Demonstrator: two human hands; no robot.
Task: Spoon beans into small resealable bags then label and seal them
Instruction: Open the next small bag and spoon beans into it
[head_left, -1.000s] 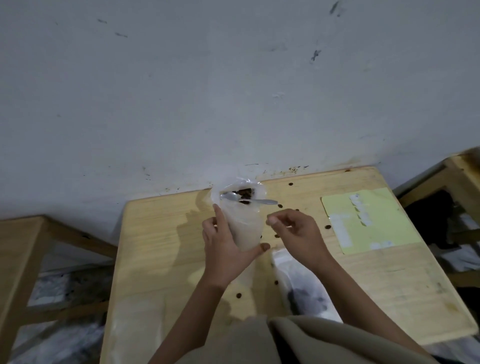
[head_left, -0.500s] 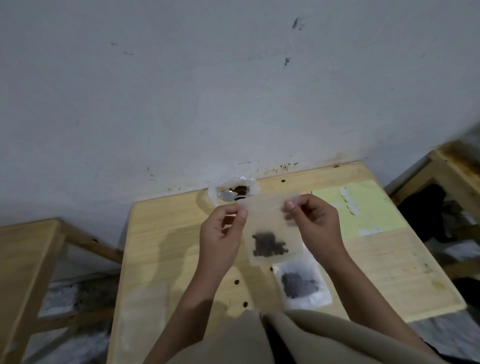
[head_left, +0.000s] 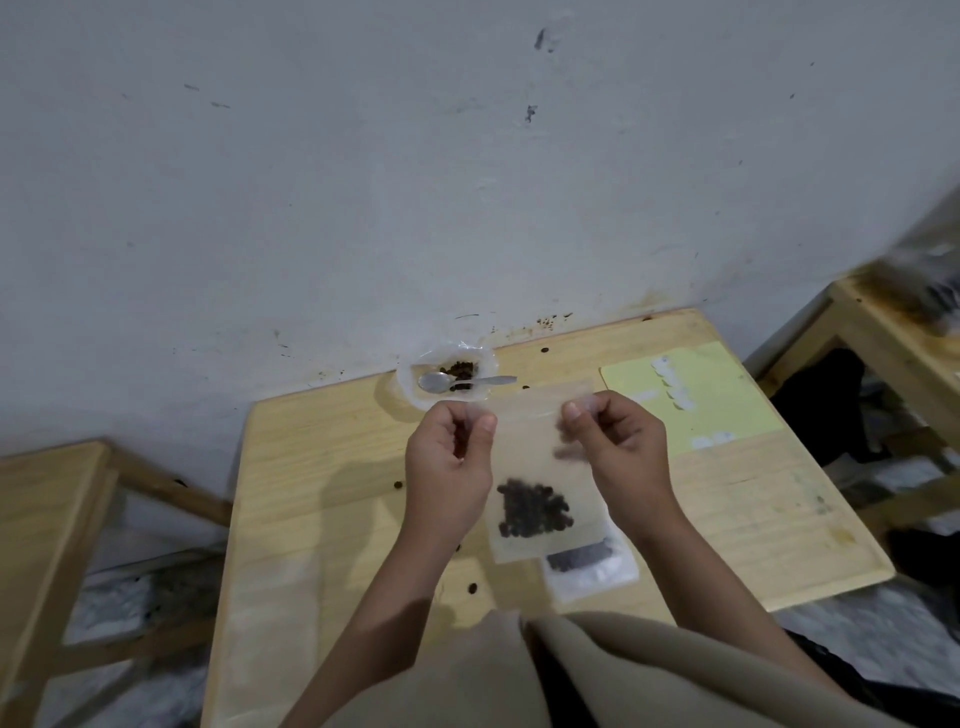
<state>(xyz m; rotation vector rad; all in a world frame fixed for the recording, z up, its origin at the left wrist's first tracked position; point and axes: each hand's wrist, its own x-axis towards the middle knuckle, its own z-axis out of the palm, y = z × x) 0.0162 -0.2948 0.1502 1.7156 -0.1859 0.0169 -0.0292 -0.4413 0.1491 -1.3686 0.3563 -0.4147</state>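
Clear plastic up in front of me: the small resealable bag hangs above the worktop, beans pooled at the bottom. My left hand pinches the top left corner, my right hand pinches the top right, thumbs facing me, wrists level. To seal well, I'd say keep the strip taut and flat, then press along it from one end so no air pocket stays. A filled bag lies below; spoon rests in the bean tub.
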